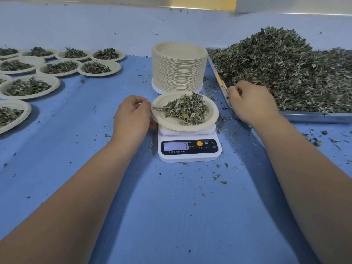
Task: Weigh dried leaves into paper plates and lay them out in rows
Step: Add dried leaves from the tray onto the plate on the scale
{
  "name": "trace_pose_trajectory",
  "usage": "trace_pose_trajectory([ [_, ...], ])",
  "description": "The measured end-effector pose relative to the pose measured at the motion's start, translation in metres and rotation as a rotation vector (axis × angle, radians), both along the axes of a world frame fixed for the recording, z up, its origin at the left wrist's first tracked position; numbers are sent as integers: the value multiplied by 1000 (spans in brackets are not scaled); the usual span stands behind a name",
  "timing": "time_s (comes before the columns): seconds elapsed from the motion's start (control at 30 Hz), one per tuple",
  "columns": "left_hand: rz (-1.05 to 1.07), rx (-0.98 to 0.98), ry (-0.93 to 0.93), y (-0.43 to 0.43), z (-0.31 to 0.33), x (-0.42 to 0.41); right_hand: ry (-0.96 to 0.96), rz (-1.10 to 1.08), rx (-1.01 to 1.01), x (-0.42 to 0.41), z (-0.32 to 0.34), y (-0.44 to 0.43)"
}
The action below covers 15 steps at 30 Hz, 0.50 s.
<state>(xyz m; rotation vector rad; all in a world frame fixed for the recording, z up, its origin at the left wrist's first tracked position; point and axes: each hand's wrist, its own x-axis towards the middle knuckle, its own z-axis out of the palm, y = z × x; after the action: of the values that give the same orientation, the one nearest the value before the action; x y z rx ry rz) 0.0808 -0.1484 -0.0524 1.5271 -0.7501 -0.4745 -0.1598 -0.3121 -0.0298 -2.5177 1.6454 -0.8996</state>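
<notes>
My left hand (131,115) pinches the left rim of the plate (167,123), fingers curled round its edge. The plate sits on the scale (190,151) at the middle of the table (171,216), overhanging the platform on the left, and holds a loose heap of leaves (187,109). The display shows a 7.

My right hand (251,101) is over the near left corner of the tray (314,117), fingers curled at the edge of the pile (285,69). I cannot tell whether they hold any leaves.

The tray is metal and lies just right of the scale, and the pile is heaped high above its rim. Directly behind the scale, almost touching the plate's far edge, stands a tall stack (179,67) of empty plates, hemming in that side. To the far left the filled plates (54,81) lie in rows, rims touching or nearly so, well apart from the scale. The blue table between them and my left hand is bare but for crumbs (217,176), which are thickest around the scale and below the tray. A pale wall (133,29) closes off the back of the table.
</notes>
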Motion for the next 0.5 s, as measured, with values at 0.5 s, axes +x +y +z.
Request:
trace_pose_trajectory([
  [0.5, -50, 65, -28, 2, 1, -2, 83, 147, -352, 24, 7, 16],
])
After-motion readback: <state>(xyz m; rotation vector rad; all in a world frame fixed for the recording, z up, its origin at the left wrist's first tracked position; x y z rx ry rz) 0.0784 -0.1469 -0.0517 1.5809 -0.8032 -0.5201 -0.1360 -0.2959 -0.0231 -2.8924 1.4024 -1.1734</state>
